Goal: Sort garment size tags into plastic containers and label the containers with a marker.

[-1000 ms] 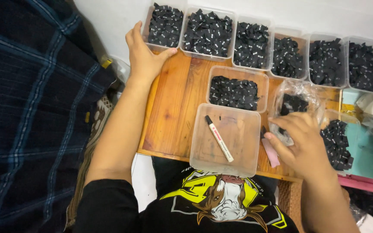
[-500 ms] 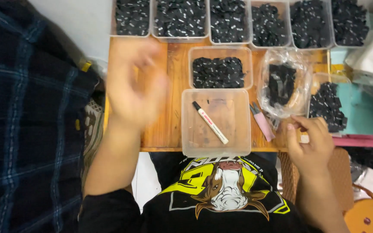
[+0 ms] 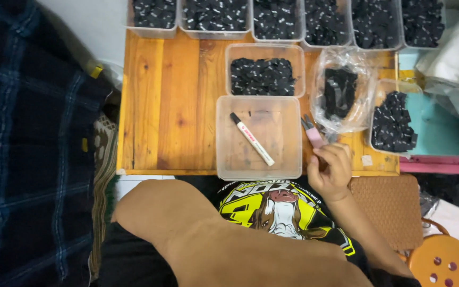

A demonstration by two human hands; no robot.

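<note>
Holding a white marker (image 3: pixel 252 138), the clear tub (image 3: pixel 258 137) sits mid-table; tubs at 12 o'clock hold black pieces (image 3: pixel 262 76). Right hand (image 3: pixel 331 170) fingers curled onto pink-handled tool (image 3: pixel 312 132), table's 4 o'clock edge.

View: one head-worn camera, no second angle | Aim: straight down over the wooden counter (image 3: pixel 171 106) | Range: close, at seated arm's reach | Frame: top edge cuts the far row of tubs (image 3: pixel 216 18), bottom edge fills with the wearer's forearm and shirt
</note>
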